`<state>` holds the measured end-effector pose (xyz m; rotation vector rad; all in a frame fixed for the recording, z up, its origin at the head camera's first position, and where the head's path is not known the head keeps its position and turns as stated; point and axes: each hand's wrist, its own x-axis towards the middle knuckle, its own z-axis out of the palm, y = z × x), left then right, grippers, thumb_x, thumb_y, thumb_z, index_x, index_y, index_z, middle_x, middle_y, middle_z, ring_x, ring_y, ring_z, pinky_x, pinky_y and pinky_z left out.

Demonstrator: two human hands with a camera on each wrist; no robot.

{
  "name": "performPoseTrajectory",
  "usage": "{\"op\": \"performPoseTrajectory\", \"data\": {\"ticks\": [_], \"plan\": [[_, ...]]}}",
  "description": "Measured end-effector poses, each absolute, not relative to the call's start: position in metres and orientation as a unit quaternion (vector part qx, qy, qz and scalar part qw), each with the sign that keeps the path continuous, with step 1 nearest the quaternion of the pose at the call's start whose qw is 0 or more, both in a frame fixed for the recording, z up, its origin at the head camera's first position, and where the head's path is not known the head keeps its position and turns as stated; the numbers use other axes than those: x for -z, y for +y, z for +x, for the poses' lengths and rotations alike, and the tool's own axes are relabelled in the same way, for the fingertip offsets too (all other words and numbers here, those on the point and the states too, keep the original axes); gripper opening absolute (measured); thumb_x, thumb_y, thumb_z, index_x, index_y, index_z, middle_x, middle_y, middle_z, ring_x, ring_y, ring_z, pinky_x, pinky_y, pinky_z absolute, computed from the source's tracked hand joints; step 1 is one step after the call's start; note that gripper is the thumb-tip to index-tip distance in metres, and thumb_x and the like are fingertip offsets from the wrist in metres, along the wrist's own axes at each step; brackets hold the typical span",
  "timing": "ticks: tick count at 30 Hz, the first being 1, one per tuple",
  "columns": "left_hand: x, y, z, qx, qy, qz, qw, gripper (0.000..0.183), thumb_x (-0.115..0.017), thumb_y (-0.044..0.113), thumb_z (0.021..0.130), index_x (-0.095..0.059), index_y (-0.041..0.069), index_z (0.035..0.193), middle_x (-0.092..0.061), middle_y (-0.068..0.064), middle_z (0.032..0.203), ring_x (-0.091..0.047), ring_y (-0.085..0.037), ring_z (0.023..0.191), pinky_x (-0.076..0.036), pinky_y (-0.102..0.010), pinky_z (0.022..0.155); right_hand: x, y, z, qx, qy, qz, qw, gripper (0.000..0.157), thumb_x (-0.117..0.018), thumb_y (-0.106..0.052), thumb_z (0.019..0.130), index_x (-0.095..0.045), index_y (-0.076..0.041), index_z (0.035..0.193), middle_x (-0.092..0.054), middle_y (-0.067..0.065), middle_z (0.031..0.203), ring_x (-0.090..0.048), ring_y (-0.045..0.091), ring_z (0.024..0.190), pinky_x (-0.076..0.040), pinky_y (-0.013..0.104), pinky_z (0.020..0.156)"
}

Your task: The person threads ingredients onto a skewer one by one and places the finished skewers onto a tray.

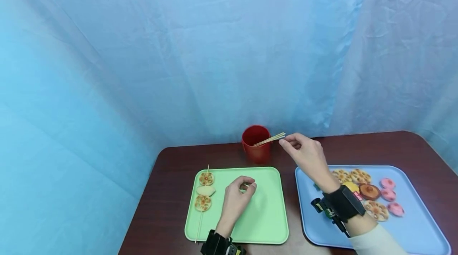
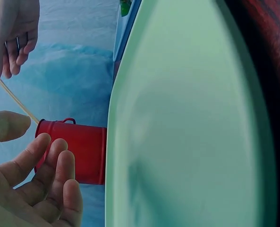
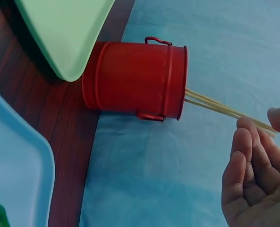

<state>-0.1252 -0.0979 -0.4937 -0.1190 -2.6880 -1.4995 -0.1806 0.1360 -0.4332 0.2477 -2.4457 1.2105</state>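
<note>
A red metal cup (image 1: 260, 152) with small side handles stands upright at the back of the table. Several thin wooden skewers (image 3: 220, 106) lean out of its mouth to the right. My right hand (image 1: 304, 153) is at their upper ends, thumb and forefinger pinching there. My left hand (image 1: 239, 199) hovers over the green tray (image 1: 266, 215), its fingers loosely curled with nothing in them. Left of that hand, a loaded skewer (image 1: 199, 223) lies on the tray, carrying two browned, lotus-root-like slices (image 1: 202, 203) with a pale oval piece (image 1: 205, 190) between them.
On the right lies a blue tray (image 1: 422, 231) with toy-like food: lotus-root-like slices (image 1: 377, 210), a brown mushroom-like piece (image 1: 369, 192), a yellow piece (image 1: 350, 187) and pink pieces (image 1: 395, 209). My right forearm passes over this tray. A blue curtain (image 1: 229, 56) hangs behind the table.
</note>
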Motion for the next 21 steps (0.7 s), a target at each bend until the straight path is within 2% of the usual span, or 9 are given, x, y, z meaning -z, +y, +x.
{"op": "performPoseTrajectory", "data": {"ticks": [3, 10, 21], "plan": [[0.495, -0.098, -0.124, 0.487, -0.872, -0.043, 0.031, 0.020, -0.064, 0.026, 0.090, -0.073, 0.011, 0.101, -0.067, 0.009, 0.088, -0.061, -0.010, 0.078, -0.048, -0.028, 0.067, 0.433, 0.131, -0.185, -0.429, -0.875, 0.079, 0.211, 0.035, -0.060, -0.047, 0.090, -0.071, -0.015, 0.101, -0.067, -0.005, 0.085, -0.062, 0.011, 0.076, -0.050, 0.035, 0.066], [0.496, -0.097, -0.125, 0.486, -0.873, -0.033, 0.030, 0.019, -0.064, 0.023, 0.091, -0.072, 0.010, 0.103, -0.067, 0.008, 0.087, -0.061, -0.010, 0.078, -0.048, -0.028, 0.068, 0.432, 0.125, -0.191, -0.411, -0.868, 0.082, 0.267, 0.023, -0.065, -0.035, 0.091, -0.072, -0.014, 0.094, -0.068, -0.006, 0.079, -0.061, 0.010, 0.069, -0.047, 0.034, 0.062], [0.497, -0.099, -0.126, 0.486, -0.873, -0.037, 0.030, 0.021, -0.063, 0.024, 0.091, -0.072, 0.010, 0.105, -0.067, 0.008, 0.088, -0.061, -0.011, 0.079, -0.048, -0.029, 0.068, 0.420, 0.141, -0.173, -0.375, -0.855, 0.116, 0.340, 0.013, -0.065, -0.024, 0.091, -0.072, -0.014, 0.097, -0.067, -0.007, 0.080, -0.060, 0.007, 0.069, -0.047, 0.030, 0.060]]}}
